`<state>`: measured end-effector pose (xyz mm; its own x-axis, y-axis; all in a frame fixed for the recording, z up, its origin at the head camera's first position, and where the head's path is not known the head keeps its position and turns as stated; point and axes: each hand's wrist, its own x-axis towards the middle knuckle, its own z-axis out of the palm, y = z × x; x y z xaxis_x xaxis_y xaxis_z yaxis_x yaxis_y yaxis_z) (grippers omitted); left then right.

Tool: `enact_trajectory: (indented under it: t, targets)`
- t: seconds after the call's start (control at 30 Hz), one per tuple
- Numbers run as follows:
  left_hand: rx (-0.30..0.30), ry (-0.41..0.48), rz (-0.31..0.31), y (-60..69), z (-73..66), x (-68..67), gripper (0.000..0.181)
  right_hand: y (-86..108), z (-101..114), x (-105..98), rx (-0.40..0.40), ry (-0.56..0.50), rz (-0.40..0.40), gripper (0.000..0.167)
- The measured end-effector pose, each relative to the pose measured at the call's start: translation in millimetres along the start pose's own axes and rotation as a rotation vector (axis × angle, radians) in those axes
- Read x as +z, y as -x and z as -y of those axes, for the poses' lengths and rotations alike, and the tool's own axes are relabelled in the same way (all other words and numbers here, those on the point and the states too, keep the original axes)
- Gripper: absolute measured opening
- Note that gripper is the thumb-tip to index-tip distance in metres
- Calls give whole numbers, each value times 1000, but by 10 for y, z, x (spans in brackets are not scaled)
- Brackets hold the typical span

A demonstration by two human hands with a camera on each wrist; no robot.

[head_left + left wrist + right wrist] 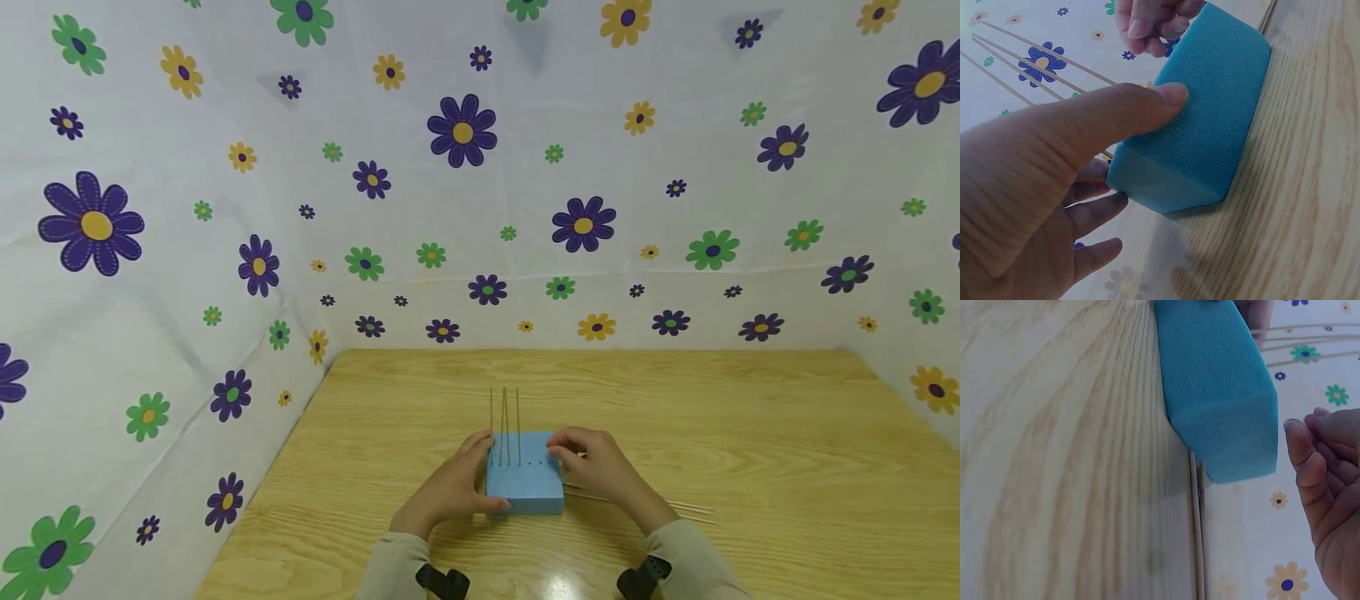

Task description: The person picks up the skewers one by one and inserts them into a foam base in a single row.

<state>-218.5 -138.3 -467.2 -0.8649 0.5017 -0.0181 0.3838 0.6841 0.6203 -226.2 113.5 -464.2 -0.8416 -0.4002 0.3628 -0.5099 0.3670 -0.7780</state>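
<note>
A light-blue foam block [525, 485] lies flat on the table, a row of small holes across its top. Several thin wooden sticks [518, 425] stand in the left part of that row, nearly upright. My left hand [453, 489] holds the block at its left side, thumb [1169, 94] on the front face and fingers round the left end. Over the block's right end is my right hand [600, 462], fingers loosely bent. In the right wrist view no stick shows between the right hand's fingers [1300, 447], which are apart from the block.
Loose sticks [693, 507] lie on the wooden table [360, 433] to the right of the block, partly under the right forearm. A white cloth [420, 217] with printed flowers rises behind the table and along its sides. Each wrist wears a black strap device [645, 577].
</note>
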Motion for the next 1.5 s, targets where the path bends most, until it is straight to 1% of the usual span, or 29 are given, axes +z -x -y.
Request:
enact_trajectory:
  t: [0.13, 0.37, 0.57, 0.77, 0.87, 1.17, 1.5]
  targets:
    - [-3, 4, 9, -2, -1, 2, 97, 78, -57, -67, -2, 0, -31, 12]
    - [-16, 20, 25, 19, -19, -11, 96, 199, -78, -208, 69, -6, -35, 18]
    - [-17, 15, 19, 12, -10, 0, 96, 286, -102, -335, 102, -11, -50, 17]
    - [-12, 9, 15, 9, 3, 7, 96, 344, -111, -473, 169, 7, -75, 18]
    - [-8, 5, 15, 10, 9, 11, 96, 378, -118, -533, 188, 11, -87, 17]
    - [-16, 13, 17, 5, 1, 3, 96, 527, -216, -631, 219, 55, -113, 15]
    - [-7, 19, 16, 12, 6, 7, 96, 652, -256, -771, 282, 53, -112, 17]
